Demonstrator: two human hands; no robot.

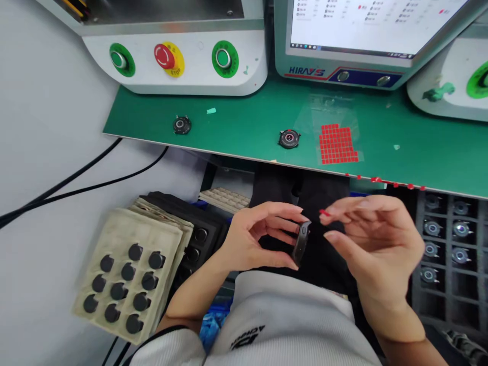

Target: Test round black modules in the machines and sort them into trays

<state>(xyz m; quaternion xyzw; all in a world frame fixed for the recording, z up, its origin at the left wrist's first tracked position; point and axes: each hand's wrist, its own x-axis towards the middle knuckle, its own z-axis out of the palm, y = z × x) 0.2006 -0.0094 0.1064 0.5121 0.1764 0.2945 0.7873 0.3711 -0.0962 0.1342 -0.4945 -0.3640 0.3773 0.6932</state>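
Observation:
My left hand (263,236) grips a dark round smartwatch body (302,243) by its edges, between thumb and fingers. The watch is tilted, with its side towards me. Close by on the right, my right hand (375,241) carries a small red sticker (324,213) at its fingertips, the thumb held apart below. The sticker and the watch do not touch. On the green bench ahead, a sheet of red stickers (338,144) lies on a clear plastic bag (333,107). To its left rests another watch body (289,139), back side up, with a further watch body (182,124) beyond.
Several red stickers (376,179) line the green bench's front edge (229,153). At right, a black compartment tray (446,297) holds several watch bodies. At left stand stacked beige trays (125,234) with dark round parts. A stop button (164,56) and a monitor (354,30) face me.

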